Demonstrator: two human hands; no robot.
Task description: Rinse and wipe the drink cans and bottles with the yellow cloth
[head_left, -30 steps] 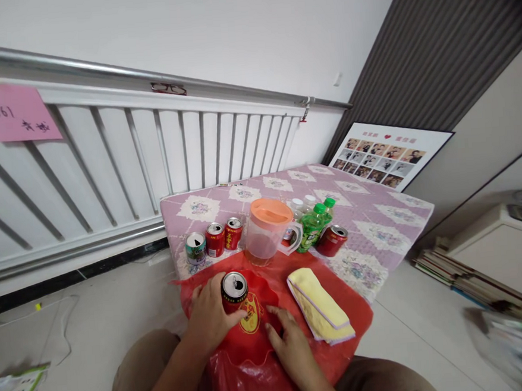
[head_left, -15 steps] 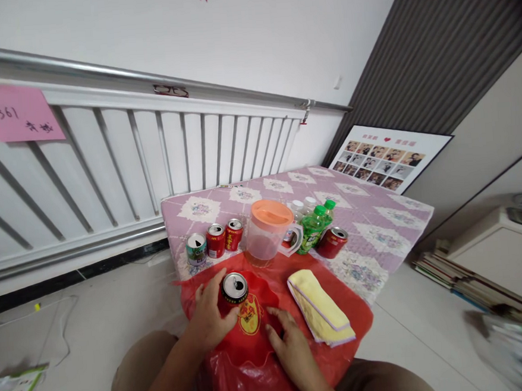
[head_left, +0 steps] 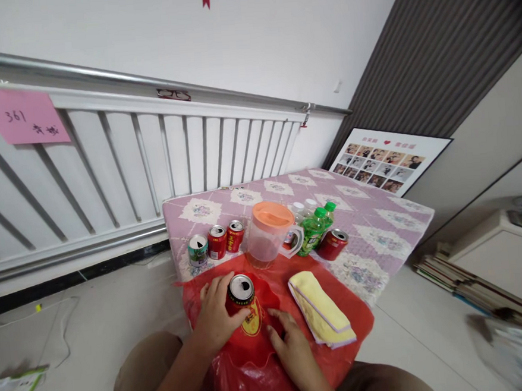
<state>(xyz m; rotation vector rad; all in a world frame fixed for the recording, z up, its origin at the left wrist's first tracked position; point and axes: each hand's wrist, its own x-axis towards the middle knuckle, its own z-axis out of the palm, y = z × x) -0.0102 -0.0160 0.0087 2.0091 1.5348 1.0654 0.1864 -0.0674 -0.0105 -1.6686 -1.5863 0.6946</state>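
Note:
My left hand (head_left: 218, 311) is wrapped round an opened drink can (head_left: 241, 288) with a dark band below its silver top. The can stands upright over the left part of a red scallop-edged tray (head_left: 240, 355) with a yellow emblem in its middle. On the tray's right side lies my right hand (head_left: 293, 345), thumb and fingers apart, at the rim. Whether it presses on the rim is hard to see. Close by on the right is a folded yellow cloth (head_left: 320, 310) with a purple edge.
Behind the tray stand a green can (head_left: 198, 252), two red cans (head_left: 218, 244), a lidded plastic jug (head_left: 264, 237), several bottles (head_left: 312, 232) and a tilted red can (head_left: 333, 245). Red plastic film (head_left: 359, 319) covers the front of the cloth-covered table (head_left: 366, 236). A white radiator (head_left: 187, 159) runs behind.
My left hand has shifted the can slightly to the right, toward the tray's middle. My right hand has stayed almost where it was.

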